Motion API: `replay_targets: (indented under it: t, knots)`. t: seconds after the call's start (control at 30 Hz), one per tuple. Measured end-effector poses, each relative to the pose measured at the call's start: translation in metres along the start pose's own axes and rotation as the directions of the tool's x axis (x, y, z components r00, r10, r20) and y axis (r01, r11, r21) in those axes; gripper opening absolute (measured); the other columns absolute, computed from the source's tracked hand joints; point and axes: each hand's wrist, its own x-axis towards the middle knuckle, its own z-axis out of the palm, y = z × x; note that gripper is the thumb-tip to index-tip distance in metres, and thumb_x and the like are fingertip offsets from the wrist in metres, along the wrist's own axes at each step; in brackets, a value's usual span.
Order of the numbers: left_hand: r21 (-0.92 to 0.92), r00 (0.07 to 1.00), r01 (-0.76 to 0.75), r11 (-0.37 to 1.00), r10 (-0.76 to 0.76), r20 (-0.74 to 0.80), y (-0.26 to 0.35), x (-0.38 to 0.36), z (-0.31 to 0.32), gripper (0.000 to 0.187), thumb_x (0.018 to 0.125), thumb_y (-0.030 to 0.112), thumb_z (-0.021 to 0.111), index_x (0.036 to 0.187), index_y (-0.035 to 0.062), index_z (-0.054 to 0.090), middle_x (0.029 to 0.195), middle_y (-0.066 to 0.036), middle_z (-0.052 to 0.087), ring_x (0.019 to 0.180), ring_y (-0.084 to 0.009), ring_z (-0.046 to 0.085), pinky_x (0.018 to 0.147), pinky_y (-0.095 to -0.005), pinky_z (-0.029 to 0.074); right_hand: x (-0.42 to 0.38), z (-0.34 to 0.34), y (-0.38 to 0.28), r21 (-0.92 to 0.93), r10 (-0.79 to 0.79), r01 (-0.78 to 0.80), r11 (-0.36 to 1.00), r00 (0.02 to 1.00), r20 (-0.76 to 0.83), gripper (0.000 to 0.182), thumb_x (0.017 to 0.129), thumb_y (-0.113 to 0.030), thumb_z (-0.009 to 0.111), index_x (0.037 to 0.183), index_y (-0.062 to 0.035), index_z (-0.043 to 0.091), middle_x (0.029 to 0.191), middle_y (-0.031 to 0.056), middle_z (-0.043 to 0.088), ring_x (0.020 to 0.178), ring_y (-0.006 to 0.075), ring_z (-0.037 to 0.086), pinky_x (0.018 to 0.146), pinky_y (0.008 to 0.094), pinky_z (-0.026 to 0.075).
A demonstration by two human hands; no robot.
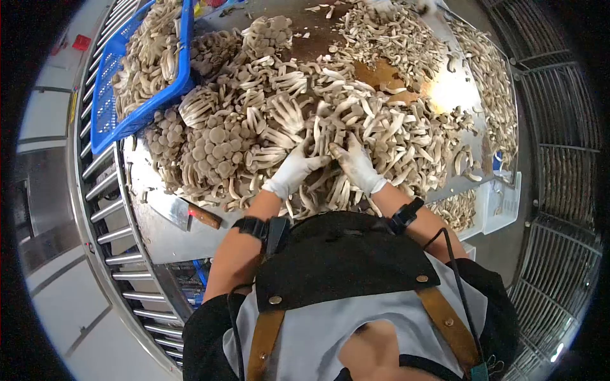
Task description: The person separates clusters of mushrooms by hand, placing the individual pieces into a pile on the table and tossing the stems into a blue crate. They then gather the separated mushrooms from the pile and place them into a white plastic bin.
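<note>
Grey-brown, pale-stemmed mushrooms [286,114] lie in a broad heap across the centre of the frame, on a grey metal table [168,244]; round-capped clusters show on the left of the heap, looser stems on the right. At the centre, the left hand [295,170], in a white glove, is partly curled, its fingertips among the stems. Just beside it, the right hand [356,166], likewise white-gloved, is half closed, thumb and fingers touching mushrooms; whether either hand grips a piece firmly, I cannot tell. A broad-bladed metal knife with a reddish-brown wooden handle [204,217] lies on the table at left of centre, near the heap's lower edge. In the upper left, a blue perforated plastic basket [100,130] holds more mushrooms. A metal roller conveyor [124,259] runs down the left side. At right of centre, a translucent white plastic bin [505,209] stands below the table's edge.
</note>
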Motion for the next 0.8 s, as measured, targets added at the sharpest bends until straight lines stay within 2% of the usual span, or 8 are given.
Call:
replay_targets:
  t: [0.1, 0.17, 0.23, 0.33, 0.53, 0.67, 0.73, 0.8]
  knots:
    - [-0.153, 1.000, 0.011, 0.988, -0.009, 0.016, 0.016, -0.025, 0.007, 0.070, 0.083, 0.022, 0.071, 0.138, -0.0039, 0.038, 0.118, -0.011, 0.059, 0.103, -0.0162, 0.056, 0.092, -0.0286, 0.044, -0.001, -0.018, 0.013, -0.535, -0.152, 0.214, 0.818, 0.976, 0.157, 0.066, 0.091, -0.021, 0.061, 0.140, 0.0087, 0.029, 0.134, 0.0287, 0.045, 0.124, 0.0353, 0.047, 0.103, 0.0353, 0.038]
    - [0.446, 0.997, 0.004, 0.895, 0.030, -0.070, -0.023, -0.019, -0.009, 0.062, 0.084, 0.019, 0.069, 0.136, 0.0007, 0.042, 0.113, -0.007, 0.061, 0.098, -0.0163, 0.059, 0.088, -0.0304, 0.047, -0.011, -0.015, 0.007, -0.719, -0.155, 0.287, 0.633, 0.957, 0.246, 0.066, 0.090, -0.024, 0.063, 0.139, 0.0081, 0.033, 0.131, 0.0308, 0.048, 0.124, 0.0390, 0.047, 0.105, 0.0376, 0.037]
    - [0.365, 0.991, -0.032, 0.930, 0.076, -0.107, -0.035, -0.017, -0.010, 0.058, 0.085, 0.015, 0.066, 0.136, 0.0036, 0.042, 0.111, -0.006, 0.062, 0.097, -0.0177, 0.060, 0.087, -0.0332, 0.050, -0.033, 0.003, -0.019, -0.800, -0.081, 0.224, 0.556, 0.973, 0.217, 0.069, 0.090, -0.031, 0.063, 0.138, 0.0086, 0.033, 0.130, 0.0323, 0.048, 0.122, 0.0416, 0.048, 0.104, 0.0392, 0.038]
    - [-0.375, 0.986, -0.138, 0.917, 0.092, -0.138, -0.029, -0.025, 0.012, 0.059, 0.083, 0.006, 0.063, 0.137, 0.0056, 0.040, 0.114, -0.007, 0.060, 0.101, -0.0202, 0.060, 0.089, -0.0350, 0.051, -0.046, 0.018, -0.029, -0.828, -0.161, 0.274, 0.489, 0.961, 0.223, 0.071, 0.089, -0.035, 0.062, 0.138, 0.0087, 0.033, 0.129, 0.0314, 0.049, 0.122, 0.0404, 0.049, 0.103, 0.0394, 0.039]
    - [-0.625, 0.962, -0.228, 0.746, 0.075, -0.261, 0.007, -0.054, 0.035, 0.050, 0.083, 0.000, 0.062, 0.130, 0.0047, 0.044, 0.113, -0.007, 0.060, 0.098, -0.0197, 0.062, 0.085, -0.0309, 0.052, -0.036, 0.001, -0.035, -0.401, -0.068, 0.176, 0.899, 0.961, 0.269, 0.071, 0.087, -0.032, 0.066, 0.136, 0.0103, 0.037, 0.129, 0.0259, 0.052, 0.121, 0.0334, 0.051, 0.101, 0.0354, 0.040]
    - [-0.488, 0.994, -0.112, 0.865, 0.092, -0.066, 0.000, -0.062, 0.036, 0.043, 0.086, 0.001, 0.060, 0.127, 0.0052, 0.046, 0.112, -0.008, 0.058, 0.099, -0.0198, 0.060, 0.083, -0.0341, 0.054, -0.036, 0.013, -0.037, -0.731, -0.190, 0.398, 0.554, 0.916, 0.354, 0.070, 0.086, -0.026, 0.067, 0.138, 0.0095, 0.035, 0.126, 0.0240, 0.053, 0.118, 0.0266, 0.051, 0.098, 0.0317, 0.041]
    - [-0.569, 0.976, -0.193, 0.800, 0.098, -0.193, 0.027, -0.079, 0.042, 0.048, 0.089, 0.000, 0.055, 0.135, 0.0035, 0.041, 0.118, -0.010, 0.056, 0.102, -0.0222, 0.060, 0.089, -0.0365, 0.053, -0.036, 0.012, -0.025, -0.513, -0.289, 0.413, 0.752, 0.907, 0.306, 0.060, 0.087, -0.002, 0.064, 0.138, 0.0036, 0.034, 0.102, 0.0082, 0.060, 0.086, 0.0130, 0.057, 0.069, 0.0233, 0.048]
    - [-0.745, 0.965, -0.216, 0.631, 0.019, -0.263, -0.024, -0.056, 0.011, 0.048, 0.089, 0.000, 0.054, 0.134, 0.0030, 0.041, 0.115, -0.010, 0.057, 0.100, -0.0227, 0.060, 0.091, -0.0375, 0.051, -0.039, 0.014, -0.032, -0.196, -0.216, 0.277, 0.941, 0.934, 0.284, 0.061, 0.086, -0.001, 0.064, 0.139, 0.0031, 0.033, 0.109, 0.0092, 0.058, 0.090, 0.0134, 0.057, 0.073, 0.0251, 0.050]
